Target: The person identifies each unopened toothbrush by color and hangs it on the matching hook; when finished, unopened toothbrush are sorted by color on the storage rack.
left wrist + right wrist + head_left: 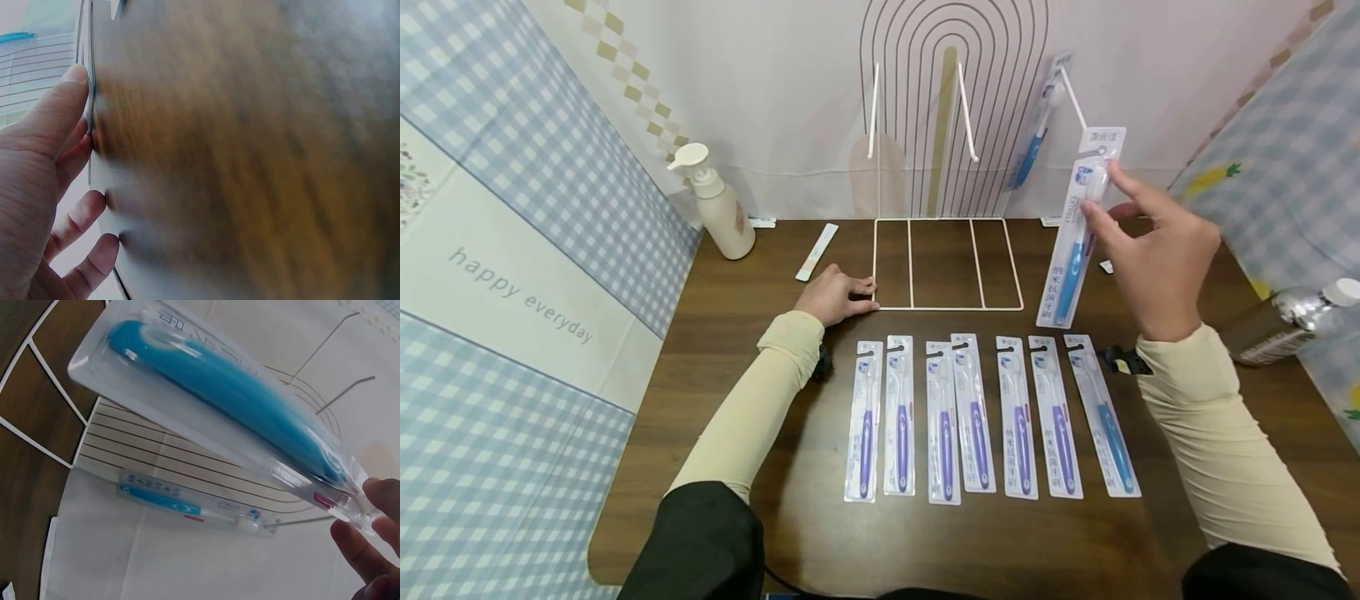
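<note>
Packaged toothbrush [1067, 267] at the right-hand prong [1073, 98] of the wire rack [951, 309], blue handle downward. In the head view, the prong's tip appears against the card's upper edge, just above its hang hole [1101, 152]; whether the two touch cannot be told. The step in hand, as judged here, is threading that hole over the tip. To do it well, you square the card to the prong, bring the hole level with the tip, and only then push toward the wall; a tilted card is likely to catch at its edge. Leave room behind for the hanging package [1036, 142], which sits farther back on the same prong.

Note the pose of your right hand [1165, 250]: raised, wrist below the fingers, it grasps the card between thumb and fingers below the hole, which leaves the hole uncovered. Your left hand [831, 297] lies low at the rack's near left corner, fingertips at the wire and the tabletop [715, 417]; whether they pinch the wire or merely press beside it cannot be told. Firm contact there should steady the rack against your push.
</note>
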Tool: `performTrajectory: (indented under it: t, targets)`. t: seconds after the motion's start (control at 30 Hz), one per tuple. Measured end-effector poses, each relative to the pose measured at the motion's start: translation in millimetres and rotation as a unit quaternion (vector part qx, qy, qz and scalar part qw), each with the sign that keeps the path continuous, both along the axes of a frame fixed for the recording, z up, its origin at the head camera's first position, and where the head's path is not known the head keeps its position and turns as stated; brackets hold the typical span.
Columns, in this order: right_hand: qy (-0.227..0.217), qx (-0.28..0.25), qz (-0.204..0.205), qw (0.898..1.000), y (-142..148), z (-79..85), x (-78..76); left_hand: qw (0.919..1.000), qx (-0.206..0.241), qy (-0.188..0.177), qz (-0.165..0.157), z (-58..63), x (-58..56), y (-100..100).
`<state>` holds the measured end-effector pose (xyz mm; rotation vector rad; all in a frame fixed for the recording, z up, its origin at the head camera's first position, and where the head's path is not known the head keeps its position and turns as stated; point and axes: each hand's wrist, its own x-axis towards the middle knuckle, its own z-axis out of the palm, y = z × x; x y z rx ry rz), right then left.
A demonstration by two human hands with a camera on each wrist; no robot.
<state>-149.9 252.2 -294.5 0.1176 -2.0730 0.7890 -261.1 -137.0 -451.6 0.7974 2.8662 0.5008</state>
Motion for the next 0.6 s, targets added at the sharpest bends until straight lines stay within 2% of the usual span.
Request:
performTrajectory:
  t: [0.17,0.33,0.47,0.6]
  targets:
    - [-0.03,0.004,-0.025,0.999,-4.9,-4.7,-22.3,1.0,-0.003,0.0,0.003,4.5,-1.0,-1.2]
    - [-0.072,-0.018,-0.053,0.996,-7.3,-7.9,-65.5,1.0,-0.003,0.004,0.002,8.4,-1.7,-2.7]
    - [-0.077,-0.019,-0.053,0.995,-4.7,-11.4,-102.5,1.0,-0.002,0.007,-0.002,7.3,-1.7,-2.0]
    - [-0.08,-0.014,-0.059,0.995,0.8,-17.0,-127.3,0.9999,-0.007,0.005,-0.015,1.3,-0.1,0.8]
